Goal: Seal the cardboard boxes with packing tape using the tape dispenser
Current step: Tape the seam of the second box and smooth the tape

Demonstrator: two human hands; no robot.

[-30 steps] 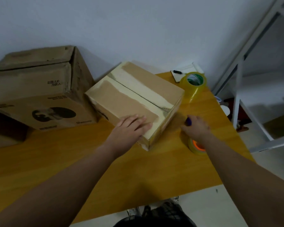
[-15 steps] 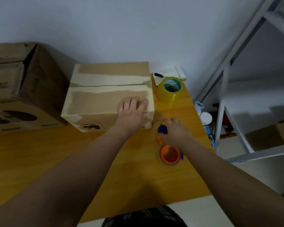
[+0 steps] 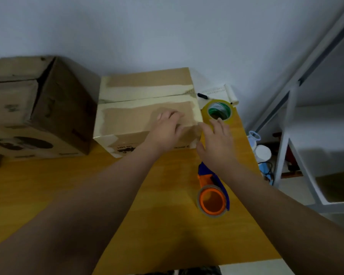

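Observation:
A small cardboard box (image 3: 139,100) with old tape strips stands on the wooden table (image 3: 48,195), its flaps closed with a seam across the top. My left hand (image 3: 167,128) lies flat on the box's near right top. My right hand (image 3: 216,143) is open beside the box's right front corner, fingers spread, holding nothing. The blue and orange tape dispenser (image 3: 213,193) lies on the table just below my right wrist, untouched.
A larger brown box (image 3: 38,108) lies at the left. A yellowish tape roll (image 3: 219,111), a black marker (image 3: 202,95) and a paper pad (image 3: 216,91) sit at the table's far right corner. A white metal frame (image 3: 286,116) stands right of the table.
The box was turned until it is square to me. My right hand let go of the dispenser and moved up to the box's right corner. The dispenser now lies alone.

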